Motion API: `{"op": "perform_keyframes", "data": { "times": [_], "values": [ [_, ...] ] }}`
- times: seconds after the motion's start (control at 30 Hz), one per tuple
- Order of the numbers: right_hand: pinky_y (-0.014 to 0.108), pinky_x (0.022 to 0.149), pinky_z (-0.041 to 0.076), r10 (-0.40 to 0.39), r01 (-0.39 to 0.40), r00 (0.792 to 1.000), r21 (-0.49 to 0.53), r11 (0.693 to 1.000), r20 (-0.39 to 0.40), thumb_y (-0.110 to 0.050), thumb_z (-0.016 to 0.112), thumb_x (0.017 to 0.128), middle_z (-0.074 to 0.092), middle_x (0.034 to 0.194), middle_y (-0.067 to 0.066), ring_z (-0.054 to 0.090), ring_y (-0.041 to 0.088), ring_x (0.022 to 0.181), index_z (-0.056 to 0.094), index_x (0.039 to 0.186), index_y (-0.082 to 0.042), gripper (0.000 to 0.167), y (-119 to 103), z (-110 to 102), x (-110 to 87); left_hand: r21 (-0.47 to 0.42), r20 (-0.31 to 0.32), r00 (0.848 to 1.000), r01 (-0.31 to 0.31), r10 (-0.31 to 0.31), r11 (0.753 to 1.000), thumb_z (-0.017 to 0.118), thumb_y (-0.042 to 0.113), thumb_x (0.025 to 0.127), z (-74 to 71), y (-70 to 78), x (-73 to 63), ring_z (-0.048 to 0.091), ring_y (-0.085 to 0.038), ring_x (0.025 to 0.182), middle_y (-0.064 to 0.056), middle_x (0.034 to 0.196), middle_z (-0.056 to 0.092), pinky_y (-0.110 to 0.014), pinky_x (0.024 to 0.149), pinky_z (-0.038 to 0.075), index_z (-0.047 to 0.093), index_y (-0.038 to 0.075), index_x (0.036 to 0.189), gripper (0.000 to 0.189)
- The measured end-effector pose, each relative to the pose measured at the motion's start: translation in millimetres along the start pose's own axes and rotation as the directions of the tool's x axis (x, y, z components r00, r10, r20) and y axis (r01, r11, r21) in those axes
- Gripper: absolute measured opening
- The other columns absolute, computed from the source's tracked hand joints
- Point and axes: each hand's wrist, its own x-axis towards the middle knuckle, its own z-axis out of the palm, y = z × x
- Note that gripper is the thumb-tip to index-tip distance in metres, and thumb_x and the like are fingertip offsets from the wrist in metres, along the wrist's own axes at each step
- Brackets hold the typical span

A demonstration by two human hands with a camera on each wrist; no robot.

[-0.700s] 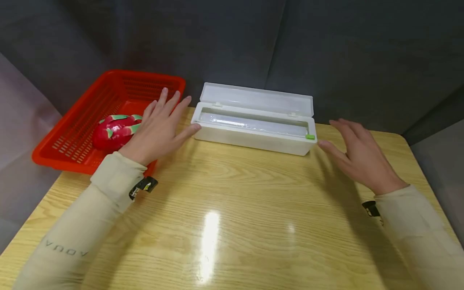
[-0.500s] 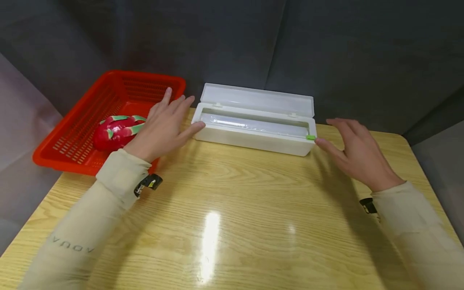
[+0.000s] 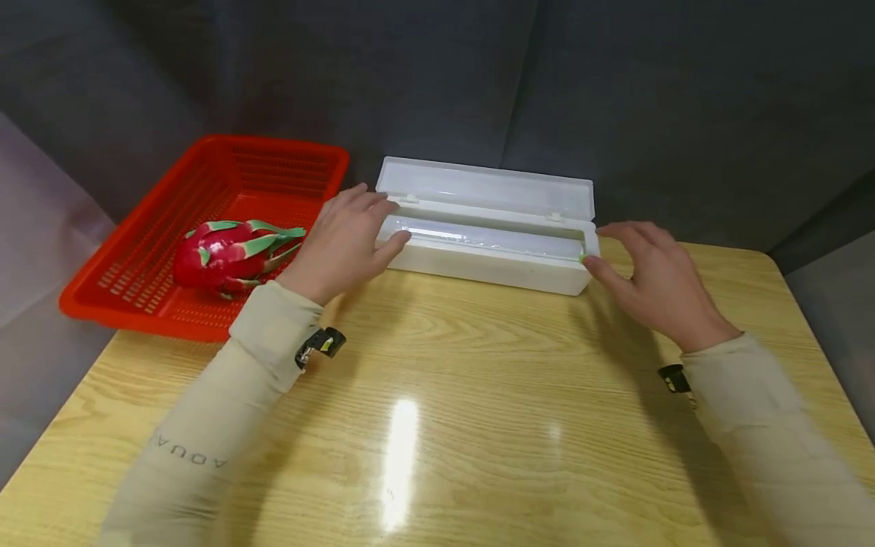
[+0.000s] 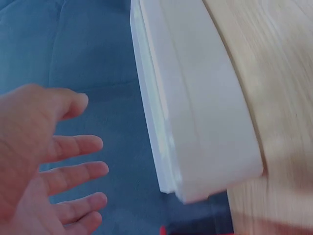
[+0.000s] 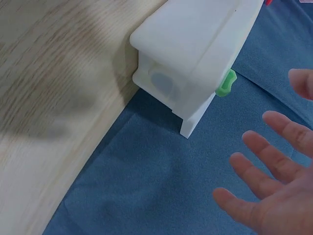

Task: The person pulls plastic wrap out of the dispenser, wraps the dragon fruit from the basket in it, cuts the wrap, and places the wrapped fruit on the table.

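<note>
Though both ends of the white box (image 3: pixel 485 271) are flanked by hands, no grip on it is shown. The box is set at the far edge of the wooden table (image 3: pixel 478 380), before a dark cloth (image 3: pixel 437 76).

Progress, as judged: an early stage. The lid (image 3: pixel 485 188) is already tipped back on its hinges, and a glossy white roll (image 3: pixel 488 237) is exposed inside. No sheet is seen drawn out; the roll is not yet touched. The dragon fruit (image 3: pixel 222 254) is left lying in the red basket (image 3: pixel 146 323), untouched by either hand.

Left hand (image 3: pixel 345 243): held by the box's left end, fingers loosely spread, nothing held; a gap to the box is seen in the left wrist view. Right hand (image 3: pixel 659 285): held by the right end, thumb and fingers well parted, nothing held; it too is seen apart from the box in its wrist view. A green slider (image 5: pixel 226 83) is noted at that end, mostly covered by the right thumb in the head view.

Against the earlier head frames: the left hand has been shifted from over the basket to the box's left end, and the fruit's green tips have thereby been uncovered. The right hand has been brought slightly inward. Box, lid and basket are found in about the same places.
</note>
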Motion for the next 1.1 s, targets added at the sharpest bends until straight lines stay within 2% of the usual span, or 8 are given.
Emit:
{"op": "perform_keyframes", "data": {
  "times": [0.23,0.5,0.77,1.1],
  "values": [
    [0.064,0.101,0.047,-0.02,0.022,0.999,0.041,0.999,-0.035,-0.026,0.07,0.097,0.065,0.132,0.027,0.059,0.045,0.123,0.066,0.129,-0.002,0.04,-5,11,2.9,0.004,-0.068,0.997,-0.041,0.041,0.999,0.059,0.034,0.102,14.2,7.3,-1.0,0.057,-0.038,0.132,-0.016,0.138,0.068,-0.053,0.115,0.043,0.066,0.004,0.132,0.042],
    [0.061,0.099,0.05,-0.061,0.066,0.995,0.07,0.995,-0.078,-0.017,0.072,0.096,0.069,0.125,0.025,0.063,0.044,0.119,0.07,0.12,-0.002,0.029,-10,25,2.3,-0.021,-0.089,0.994,-0.061,0.059,0.998,0.058,0.032,0.103,32.9,4.4,-5.5,0.059,-0.034,0.133,-0.013,0.137,0.069,-0.053,0.12,0.039,0.067,0.007,0.132,0.038],
    [0.061,0.096,0.051,-0.078,0.087,0.992,0.092,0.992,-0.102,-0.015,0.071,0.096,0.071,0.122,0.025,0.066,0.045,0.113,0.071,0.119,-0.001,0.027,-16,34,3.8,-0.043,-0.208,0.972,-0.124,0.113,0.991,0.058,0.027,0.103,54.1,4.7,-1.6,0.062,-0.034,0.126,-0.012,0.129,0.073,-0.05,0.114,0.045,0.069,0.005,0.125,0.033],
    [0.063,0.103,0.05,-0.047,0.055,0.996,0.11,0.992,-0.077,-0.016,0.067,0.099,0.072,0.125,0.024,0.065,0.046,0.119,0.072,0.122,-0.002,0.027,-25,44,10.2,-0.078,-0.27,0.956,-0.137,0.111,0.988,0.059,0.023,0.103,69.7,1.0,3.2,0.062,-0.032,0.124,-0.011,0.127,0.073,-0.046,0.108,0.049,0.07,0.006,0.125,0.03]
  ]
}}
